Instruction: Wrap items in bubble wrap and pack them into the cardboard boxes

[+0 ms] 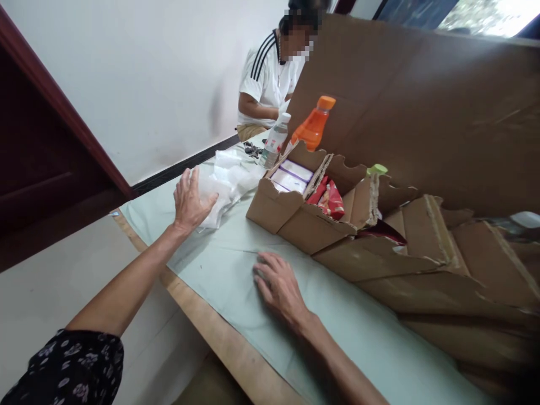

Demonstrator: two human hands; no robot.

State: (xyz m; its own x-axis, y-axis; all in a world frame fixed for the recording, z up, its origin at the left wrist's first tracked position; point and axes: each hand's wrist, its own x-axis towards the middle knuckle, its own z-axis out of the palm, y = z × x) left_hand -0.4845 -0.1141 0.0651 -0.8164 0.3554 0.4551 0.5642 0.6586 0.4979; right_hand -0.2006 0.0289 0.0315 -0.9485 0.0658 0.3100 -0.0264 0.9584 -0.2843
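Lightly now: thin plastic (pixel 230 188) beside a spread left hand (pixel 189 203)

The crumpled, see-through plastic lies near the far end of the surface (pixel 228 270), between the left hand and the clear bottle (pixel 275 140). That hand has its fingers parted and its thumb out towards the plastic; it grips nothing that shows, and I cannot tell whether it touches. The right hand (pixel 276 284) is blurred, palm down with fingers loosely bent, holding nothing visible, just in front of the cardboard box (pixel 304 225) with its white packs (pixel 291 177) and red packets (pixel 331 198).

Handling film like this well probably means pinching one edge between thumb and fingertips rather than grabbing a fistful, since it could cling and bunch. The right hand seems well placed to steady a near corner. Because the far edge lies close to the bottle, a sideways drag might tip it; a slow lift looks safer.
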